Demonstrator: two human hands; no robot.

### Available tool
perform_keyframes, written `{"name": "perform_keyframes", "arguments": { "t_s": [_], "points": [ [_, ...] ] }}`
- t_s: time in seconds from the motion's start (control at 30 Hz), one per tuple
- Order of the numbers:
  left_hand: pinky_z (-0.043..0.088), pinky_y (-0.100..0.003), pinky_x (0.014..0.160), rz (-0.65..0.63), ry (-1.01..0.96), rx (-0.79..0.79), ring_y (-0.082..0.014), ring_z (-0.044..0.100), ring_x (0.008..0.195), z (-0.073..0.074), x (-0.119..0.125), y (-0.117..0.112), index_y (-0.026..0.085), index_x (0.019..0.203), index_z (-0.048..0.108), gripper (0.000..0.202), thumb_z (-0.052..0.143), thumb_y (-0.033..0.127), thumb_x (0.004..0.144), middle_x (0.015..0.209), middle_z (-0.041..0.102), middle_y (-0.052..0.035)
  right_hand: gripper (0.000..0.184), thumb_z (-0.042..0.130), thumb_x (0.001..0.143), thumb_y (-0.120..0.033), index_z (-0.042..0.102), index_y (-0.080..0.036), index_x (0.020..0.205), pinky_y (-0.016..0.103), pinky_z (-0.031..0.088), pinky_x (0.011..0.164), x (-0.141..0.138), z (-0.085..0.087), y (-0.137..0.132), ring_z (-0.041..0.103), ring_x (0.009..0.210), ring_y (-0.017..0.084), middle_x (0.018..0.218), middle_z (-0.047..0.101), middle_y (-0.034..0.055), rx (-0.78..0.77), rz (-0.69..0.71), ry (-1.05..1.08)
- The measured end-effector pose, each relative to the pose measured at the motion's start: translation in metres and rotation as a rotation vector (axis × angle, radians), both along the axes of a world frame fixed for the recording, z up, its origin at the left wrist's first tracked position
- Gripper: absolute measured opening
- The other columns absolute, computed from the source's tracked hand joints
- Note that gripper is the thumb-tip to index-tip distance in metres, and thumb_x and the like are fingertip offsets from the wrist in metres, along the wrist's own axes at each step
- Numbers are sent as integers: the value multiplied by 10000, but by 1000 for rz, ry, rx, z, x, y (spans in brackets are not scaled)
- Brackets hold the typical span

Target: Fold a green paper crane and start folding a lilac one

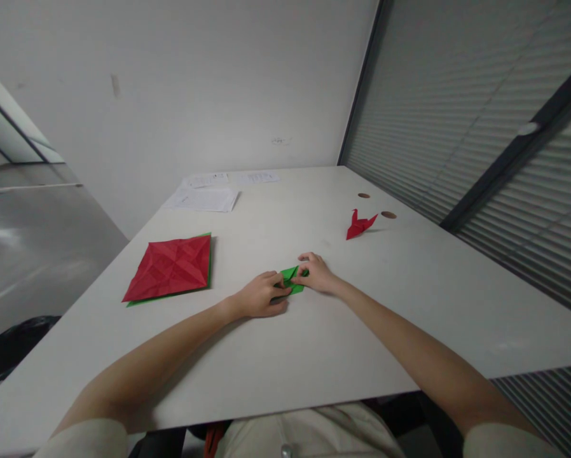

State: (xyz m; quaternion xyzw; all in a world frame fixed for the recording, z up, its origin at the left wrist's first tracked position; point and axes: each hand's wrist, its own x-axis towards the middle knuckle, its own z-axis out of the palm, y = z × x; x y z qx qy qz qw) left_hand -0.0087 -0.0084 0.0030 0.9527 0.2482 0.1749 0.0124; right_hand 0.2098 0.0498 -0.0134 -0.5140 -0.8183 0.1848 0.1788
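A small folded green paper (pixel 291 280) lies on the white table (pixel 314 343) in front of me. My left hand (pixel 261 296) rests on its left side, fingers curled and pinching its edge. My right hand (pixel 316 272) presses on its right side, fingertips pinched on a flap. Much of the green paper is hidden under both hands.
A creased red paper square (pixel 171 267) lies on a green sheet (pixel 210 261) at the left. A folded red paper crane (pixel 359 224) stands at the right, near two round holes (pixel 388 215) in the tabletop. White printed sheets (pixel 204 198) lie at the far edge, by the wall.
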Motion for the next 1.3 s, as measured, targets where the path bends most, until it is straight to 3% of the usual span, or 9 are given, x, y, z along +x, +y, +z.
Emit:
{"name": "perform_keyframes", "arguments": {
  "t_s": [0.27, 0.53, 0.83, 0.93, 1.1, 1.2, 1.3],
  "points": [
    [468, -333, 872, -15, -41, 7, -206, 555, 971, 2, 2, -3, 157, 1021, 659, 255, 490, 270, 867, 1096, 560, -128, 203, 761, 709, -397, 721, -200, 739, 421, 312, 1045, 0, -3, 0, 451, 1176, 275, 1214, 485, 103, 11, 7, 8],
    [472, -334, 786, -18, 19, 58, -195, 572, 830, -2, 4, 0, 164, 999, 658, 255, 475, 277, 863, 918, 609, -97, 329, 789, 649, -455, 667, -209, 830, 459, 329, 1016, 4, -7, 3, 396, 1209, 300, 1214, 415, 103, 43, -92, -26],
    [481, -333, 789, -42, 31, 63, -193, 573, 822, -4, 2, 1, 157, 985, 658, 237, 489, 259, 855, 914, 619, -99, 368, 771, 638, -528, 666, -227, 820, 485, 325, 1005, 17, 3, 9, 400, 1201, 330, 1254, 400, 94, -24, -214, -128],
    [488, -336, 791, -29, 26, 62, -196, 574, 844, -5, 0, -1, 159, 986, 662, 231, 500, 260, 856, 956, 611, -105, 376, 784, 624, -509, 664, -236, 852, 474, 341, 995, 22, 6, 12, 435, 1164, 317, 1221, 428, 91, -30, -214, -137],
    [480, -343, 878, 0, -22, 44, -203, 575, 960, -3, 0, -2, 156, 972, 671, 217, 526, 256, 846, 1243, 529, -140, 388, 782, 628, -501, 667, -249, 900, 462, 345, 994, 23, 7, 10, 455, 1155, 318, 1195, 466, 97, -43, -208, -143],
    [473, -354, 861, -23, 4, 42, -208, 585, 927, -3, 1, 0, 154, 969, 673, 219, 512, 250, 856, 1170, 597, -138, 353, 774, 641, -475, 673, -250, 893, 469, 329, 1012, 23, 9, 8, 477, 1143, 307, 1181, 499, 89, -21, -200, -120],
    [460, -367, 862, -42, 26, 46, -212, 598, 908, -4, 1, 2, 141, 974, 667, 222, 510, 247, 858, 1102, 641, -145, 206, 729, 700, -345, 690, -234, 868, 433, 370, 983, 23, 14, 9, 541, 1055, 263, 1116, 556, 83, 45, -194, -25]
  ]
}}
